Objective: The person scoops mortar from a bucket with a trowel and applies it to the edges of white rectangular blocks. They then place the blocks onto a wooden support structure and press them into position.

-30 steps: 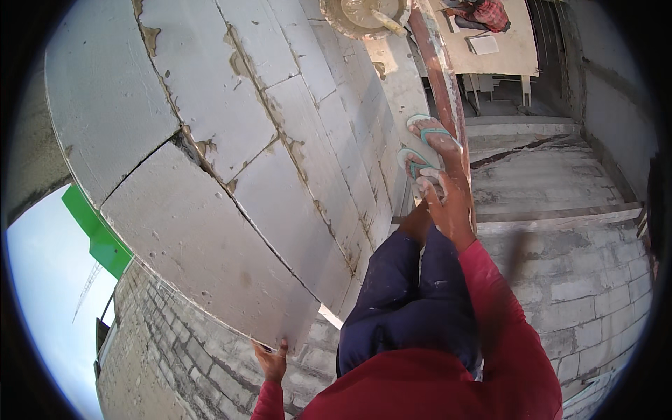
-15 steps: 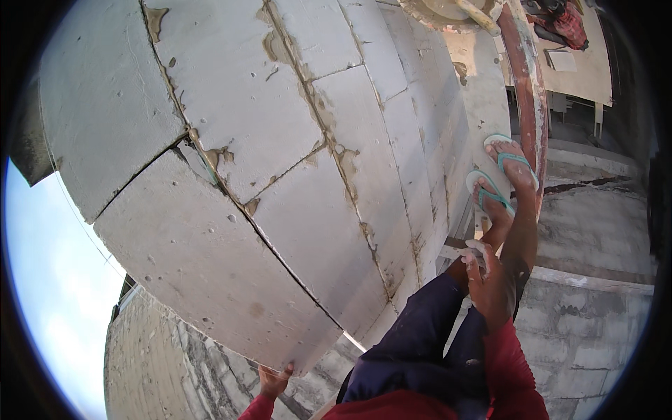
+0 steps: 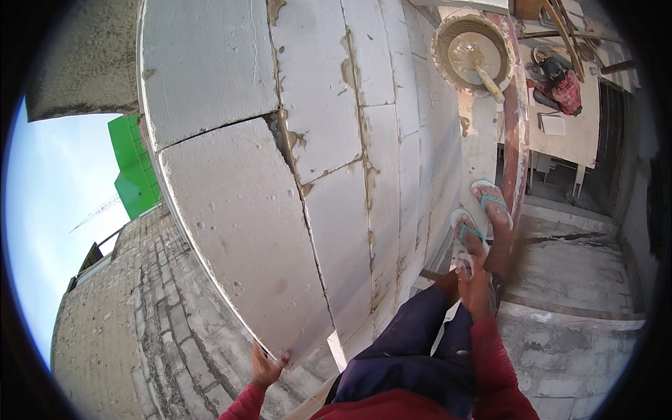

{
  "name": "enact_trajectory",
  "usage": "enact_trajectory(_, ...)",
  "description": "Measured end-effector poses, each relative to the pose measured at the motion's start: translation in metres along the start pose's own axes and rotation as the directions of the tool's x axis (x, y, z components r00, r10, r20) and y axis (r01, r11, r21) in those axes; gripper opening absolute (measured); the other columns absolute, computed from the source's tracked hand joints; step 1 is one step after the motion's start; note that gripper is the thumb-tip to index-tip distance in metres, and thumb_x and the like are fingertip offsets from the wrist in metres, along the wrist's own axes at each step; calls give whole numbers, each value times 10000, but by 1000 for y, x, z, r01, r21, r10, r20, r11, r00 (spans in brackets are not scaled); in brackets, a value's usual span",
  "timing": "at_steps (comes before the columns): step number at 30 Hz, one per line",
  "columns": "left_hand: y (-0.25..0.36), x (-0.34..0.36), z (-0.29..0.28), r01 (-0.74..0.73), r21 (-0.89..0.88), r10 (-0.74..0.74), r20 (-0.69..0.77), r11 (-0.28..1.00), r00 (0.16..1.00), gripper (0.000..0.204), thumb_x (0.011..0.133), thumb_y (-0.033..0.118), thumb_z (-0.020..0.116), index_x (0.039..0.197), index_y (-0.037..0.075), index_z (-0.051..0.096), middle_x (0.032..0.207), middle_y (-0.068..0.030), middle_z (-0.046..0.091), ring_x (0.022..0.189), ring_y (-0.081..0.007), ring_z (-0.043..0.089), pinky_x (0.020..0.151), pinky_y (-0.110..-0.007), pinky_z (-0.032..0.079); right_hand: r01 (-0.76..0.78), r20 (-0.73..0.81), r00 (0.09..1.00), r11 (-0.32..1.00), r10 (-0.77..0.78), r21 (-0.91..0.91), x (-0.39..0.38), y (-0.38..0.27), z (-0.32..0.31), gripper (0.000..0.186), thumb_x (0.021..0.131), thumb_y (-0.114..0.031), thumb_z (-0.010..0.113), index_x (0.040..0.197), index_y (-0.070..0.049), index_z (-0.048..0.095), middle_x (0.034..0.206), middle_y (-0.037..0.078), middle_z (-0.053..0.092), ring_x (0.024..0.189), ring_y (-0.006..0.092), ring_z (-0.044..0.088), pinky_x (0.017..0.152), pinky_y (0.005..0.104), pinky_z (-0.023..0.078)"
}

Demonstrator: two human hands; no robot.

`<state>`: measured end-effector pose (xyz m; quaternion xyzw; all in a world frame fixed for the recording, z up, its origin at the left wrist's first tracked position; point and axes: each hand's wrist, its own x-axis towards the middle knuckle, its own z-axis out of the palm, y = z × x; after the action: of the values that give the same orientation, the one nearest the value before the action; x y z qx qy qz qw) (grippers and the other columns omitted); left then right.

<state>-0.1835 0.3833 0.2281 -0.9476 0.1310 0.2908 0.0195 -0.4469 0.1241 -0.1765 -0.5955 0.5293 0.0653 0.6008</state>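
Note:
A large whitish concrete block [image 3: 241,231] forms the upper end of a wall of similar blocks. My left hand [image 3: 266,365] grips its lower corner, thumb on the near face and the other fingers partly hidden behind the edge. A dark gap runs between this block and the neighbouring block [image 3: 332,231], wider at the top, where grey-brown mortar [image 3: 283,133] shows. In front of my legs hangs my right hand [image 3: 474,290], fingers stretched out with nothing in them.
A round bucket [image 3: 442,66] of wet mortar holds a tool with a wooden handle [image 3: 490,85]. My feet [image 3: 493,203] stand in sandals on a narrow board beside a reddish beam [image 3: 516,126]. Far below, another person [image 3: 560,87] sits by planks. A brick wall [image 3: 182,308] lies to the left.
The view has shifted, bringing the bucket, the person below and a green structure into fuller sight. The gap beside the gripped block looks narrower along its lower part. My left hand keeps its hold.

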Motion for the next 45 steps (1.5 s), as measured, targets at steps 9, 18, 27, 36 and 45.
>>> enact_trajectory(9,41,34,-12,-96,-34,82,-302,995,950,851,770,415,922,1328,-60,490,1228,-236,624,1169,-406,627,1007,-468,503,195,43,980,976,-192,-92,-27,3,-43,313,983,-192,642,1256,-40,653,1076,265,728,1015,465,698,891,512,534)
enact_trajectory(18,85,85,-45,-210,-157,164,-261,965,951,748,711,377,917,1204,7,494,1053,-264,703,1013,-485,677,857,-531,535,220,-24,968,894,-249,-391,-58,-57,-138,335,959,-219,668,1231,-24,663,1087,259,739,1045,464,703,903,500,551)
enact_trajectory(27,71,83,-31,-221,-239,134,-331,946,934,738,694,338,929,1212,31,503,1041,-256,718,987,-484,689,845,-537,542,276,-55,937,830,-344,-484,-47,-97,-177,270,971,-191,659,1180,-20,669,995,200,755,953,400,739,852,466,565)
enact_trajectory(36,59,84,-31,-247,-297,145,-327,922,934,753,681,326,941,1224,37,507,1049,-242,723,997,-470,695,852,-526,543,240,4,968,920,-251,-309,-59,-126,-194,281,1001,-250,612,1192,-49,658,1045,258,734,1020,446,710,880,489,536)
enact_trajectory(45,25,55,-85,-230,-279,135,-320,932,938,741,700,349,900,1243,8,530,1083,-260,719,1035,-463,688,879,-526,534,218,76,976,908,-204,-357,-60,-160,-176,337,993,-283,629,1228,-43,656,1035,252,739,1009,435,718,875,481,545)
